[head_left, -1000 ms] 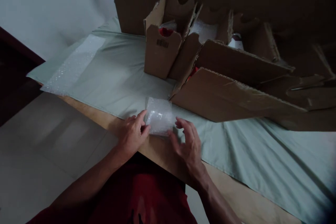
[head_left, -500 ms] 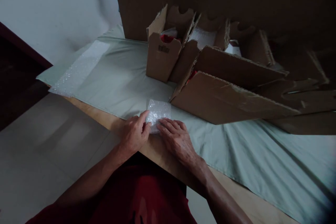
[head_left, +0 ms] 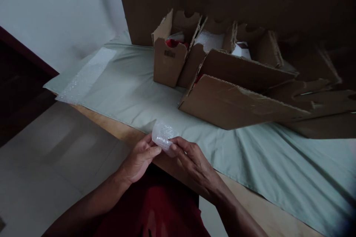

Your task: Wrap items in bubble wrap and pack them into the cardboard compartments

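Pinching one small bubble-wrap packet [head_left: 162, 137] between two bare hands, over the near edge of one pale green, creased cloth [head_left: 130, 92].
Clamping the packet's left side with thumb and fingers of the left hand [head_left: 141, 159], its right side with thumb and fingers of the right hand [head_left: 194, 163]; clear, glossy, bumpy, rounded at the top. Facing, well beyond the left hand, one long flat strip of bubble wrap [head_left: 87, 76]; beyond the right hand, at least four stiff, raw-edged cardboard bins [head_left: 168, 68], containing one white item [head_left: 241, 50] and something red [head_left: 172, 43]. Leaning near one bare wooden edge [head_left: 109, 124], just below the hands.
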Motion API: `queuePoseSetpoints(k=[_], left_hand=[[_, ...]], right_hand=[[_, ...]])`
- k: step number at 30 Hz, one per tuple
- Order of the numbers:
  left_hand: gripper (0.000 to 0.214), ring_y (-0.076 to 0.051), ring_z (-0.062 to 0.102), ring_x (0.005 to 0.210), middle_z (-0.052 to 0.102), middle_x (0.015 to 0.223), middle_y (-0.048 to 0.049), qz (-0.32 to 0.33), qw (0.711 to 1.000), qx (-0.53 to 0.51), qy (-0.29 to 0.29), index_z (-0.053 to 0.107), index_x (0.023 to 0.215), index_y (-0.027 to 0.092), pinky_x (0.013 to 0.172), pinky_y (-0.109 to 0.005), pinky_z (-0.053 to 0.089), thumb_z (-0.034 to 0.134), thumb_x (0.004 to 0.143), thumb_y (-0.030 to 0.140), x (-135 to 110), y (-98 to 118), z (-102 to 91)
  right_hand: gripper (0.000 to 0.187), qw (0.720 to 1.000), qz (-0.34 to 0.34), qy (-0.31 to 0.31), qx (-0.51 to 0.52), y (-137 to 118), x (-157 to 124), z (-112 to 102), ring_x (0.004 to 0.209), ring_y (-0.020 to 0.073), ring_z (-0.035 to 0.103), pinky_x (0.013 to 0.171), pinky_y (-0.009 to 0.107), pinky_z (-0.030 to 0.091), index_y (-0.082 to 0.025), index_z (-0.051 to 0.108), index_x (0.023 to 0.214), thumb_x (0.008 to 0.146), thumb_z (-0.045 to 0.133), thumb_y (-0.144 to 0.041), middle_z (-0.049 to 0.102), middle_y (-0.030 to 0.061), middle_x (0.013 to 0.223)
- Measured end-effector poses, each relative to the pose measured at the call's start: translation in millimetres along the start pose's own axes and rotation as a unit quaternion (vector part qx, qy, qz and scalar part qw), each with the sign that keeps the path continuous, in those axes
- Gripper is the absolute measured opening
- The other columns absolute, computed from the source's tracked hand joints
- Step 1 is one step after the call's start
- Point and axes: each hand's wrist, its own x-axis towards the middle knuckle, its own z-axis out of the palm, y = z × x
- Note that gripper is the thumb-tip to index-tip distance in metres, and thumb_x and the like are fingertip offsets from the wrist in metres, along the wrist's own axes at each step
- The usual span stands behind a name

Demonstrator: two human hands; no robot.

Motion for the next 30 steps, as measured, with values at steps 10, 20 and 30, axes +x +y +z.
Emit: queuePoseSetpoints(k=[10, 20, 30], left_hand=[[0.041, -0.021, 0.069, 0.096, 0.075, 0.099, -0.0047, 0.015, 0.993, -0.051, 0.106, 0.072, 0.106, 0.019, 0.092, -0.034, 0.051, 0.089, 0.07, 0.032, 2.7, -22.4, 15.4], [0.042, -0.019, 0.067, 0.088, 0.073, 0.1, -0.0044, 0.0, 0.98, 0.19, 0.054, 0.065, 0.108, 0.019, 0.08, -0.029, 0.053, 0.082, 0.073, 0.035, 1.6, -10.5, 24.1], [0.026, -0.018, 0.063, 0.086, 0.07, 0.092, -0.0007, 0.008, 0.952, 0.307, 0.0, 0.067, 0.106, 0.019, 0.079, -0.027, 0.05, 0.066, 0.081, 0.022, 6.6, -14.1, 19.8]], right_hand=[[0.034, 0.975, 0.081, 0.026, 0.204, 19.1, -10.8, 9.1, 0.078, 0.0151, 0.056, 0.073, 0.027, 0.046, -0.021, 0.065, 0.092, 0.1, 0.059, -0.053, 0.063, 0.001, 0.086], [0.096, 0.988, -0.041, 0.13, -0.068, 24.6, -27.3, -12.5, 0.131, 0.0346, 0.057, 0.107, 0.053, 0.047, -0.028, 0.043, 0.156, 0.077, 0.08, -0.068, 0.057, 0.0154, 0.148], [0.04, 0.975, -0.071, 0.148, -0.152, 21.8, -29.2, -6.0, 0.104, 0.0285, 0.071, 0.09, 0.042, 0.056, -0.023, 0.07, 0.122, 0.09, 0.071, -0.048, 0.076, 0.0098, 0.115]])
